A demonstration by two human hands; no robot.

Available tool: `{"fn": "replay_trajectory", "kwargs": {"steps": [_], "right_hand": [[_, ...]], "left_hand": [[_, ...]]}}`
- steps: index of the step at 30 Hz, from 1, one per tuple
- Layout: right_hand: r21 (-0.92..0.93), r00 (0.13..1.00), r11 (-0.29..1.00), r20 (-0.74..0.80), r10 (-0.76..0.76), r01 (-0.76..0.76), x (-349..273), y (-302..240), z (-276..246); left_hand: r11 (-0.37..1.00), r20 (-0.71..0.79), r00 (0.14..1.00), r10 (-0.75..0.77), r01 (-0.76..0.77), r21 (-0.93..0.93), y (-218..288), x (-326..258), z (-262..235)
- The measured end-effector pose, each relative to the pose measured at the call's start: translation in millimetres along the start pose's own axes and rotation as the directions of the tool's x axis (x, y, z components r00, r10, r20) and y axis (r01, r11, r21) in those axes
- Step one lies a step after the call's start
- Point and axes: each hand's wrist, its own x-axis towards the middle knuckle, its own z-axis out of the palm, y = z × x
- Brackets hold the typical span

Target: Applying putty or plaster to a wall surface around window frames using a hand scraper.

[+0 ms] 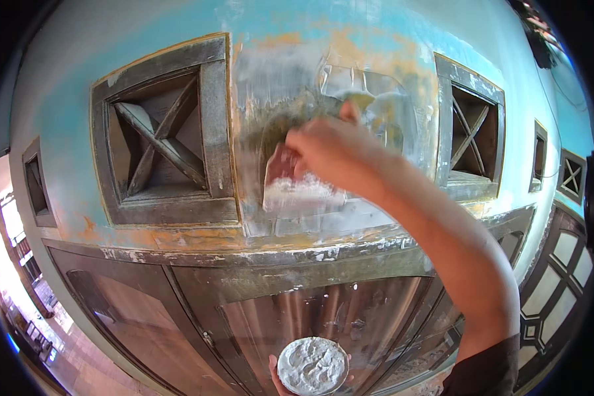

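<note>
Two hands are working here. Nearest, at the bottom edge, the left hand [275,371] is cupping a round tin [311,365] of grey-white putty from below; only fingertips show around its rim, so the grip is closed on the tin, held level under the work. Above it a sheet of clear plastic [323,317] is covering the glazed panels below the ledge [257,254].

Farther up, the right hand [333,150] is closed around the handle of a scraper [296,186], whose wide blade is carrying a band of white putty along its lower edge and is lying against the wall [277,86] just above the ledge, between the two square vents [165,132].

To my eye the step is spreading filler over the scraped patch. Doing it well likely means keeping the blade at a low angle, pressing evenly across its width, and pulling in one long stroke so the edges feather into the blue paint. Keeping the tin close beneath should be catching drips, and small loads should be avoiding ridges near the vent frames.
</note>
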Motion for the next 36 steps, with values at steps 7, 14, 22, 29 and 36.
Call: {"fn": "replay_trajectory", "kwargs": {"steps": [7, 14, 22, 29, 36], "right_hand": [[-0.083, 0.801, 0.983, -0.593, 0.085, -0.166, 12, 63, -71], [0.199, 0.975, 0.976, -0.22, -0.038, 0.084, -11, -2, -15], [0.049, 0.752, 0.997, -0.655, 0.077, -0.059, 8, 59, -52], [-0.295, 0.512, 0.941, -0.789, -0.338, 0.165, -56, 19, -29], [-0.45, 0.464, 0.865, -0.731, -0.5, 0.223, -92, 20, 24]], "left_hand": [[0.996, 0.011, 0.997, 0.07, -0.07, 0.057, 9, -2, -3], [0.996, 0.092, 0.996, 0.014, -0.022, 0.088, 14, -9, 7], [0.994, 0.118, 0.991, -0.063, 0.053, 0.091, 9, -9, 2], [0.995, 0.156, 0.985, -0.078, 0.065, 0.081, 14, -13, -2], [0.988, 0.205, 0.968, -0.143, 0.128, 0.085, 13, -14, -5]]}}
